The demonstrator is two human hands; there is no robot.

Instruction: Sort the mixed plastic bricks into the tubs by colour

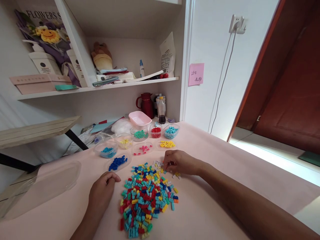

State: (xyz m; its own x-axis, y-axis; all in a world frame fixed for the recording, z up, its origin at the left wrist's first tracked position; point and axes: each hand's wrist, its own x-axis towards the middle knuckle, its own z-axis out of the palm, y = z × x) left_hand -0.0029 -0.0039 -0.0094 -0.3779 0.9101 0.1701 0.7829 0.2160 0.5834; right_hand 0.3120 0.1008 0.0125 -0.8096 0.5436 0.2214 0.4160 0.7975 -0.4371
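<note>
Plastic studded bricks [146,200], glossy and many-coloured, lie heaped at the worktop's [212,206] centre. Right hand [180,162], at the heap's one o'clock edge, pinches small pieces with curled fingers; left hand [101,193] rests loosely closed at nine o'clock, holding nothing visible. Clear round tubs [140,135] stand at twelve.

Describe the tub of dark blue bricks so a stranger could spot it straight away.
Start at the mixed brick pile on the pink table. Just beyond the left hand lies a shallow clear tub. It alone holds dark blue bricks; the neighbouring tub holds lighter blue ones.
</note>
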